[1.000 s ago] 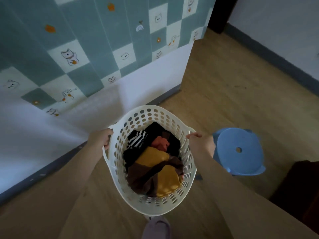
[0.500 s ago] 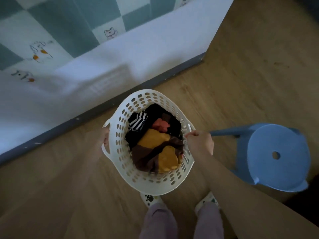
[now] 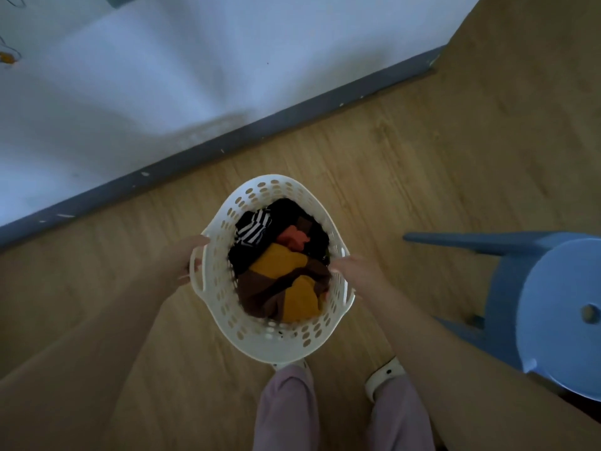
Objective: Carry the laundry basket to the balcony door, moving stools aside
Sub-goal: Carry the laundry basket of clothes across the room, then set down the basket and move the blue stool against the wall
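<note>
Centrally, laundry basket (image 3: 267, 340) between hands, left hand (image 3: 184, 260) gripping handle, right hand (image 3: 357, 273) at rim, grip unclear

Both my bare arms reach forward and down. My left hand (image 3: 183, 260) and right hand (image 3: 359, 271) are blurred, so their grip is unclear.

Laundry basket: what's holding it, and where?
The white perforated plastic laundry basket: left hand grips its left handle; right hand is at the right rim, its grip too blurred to confirm.
</note>
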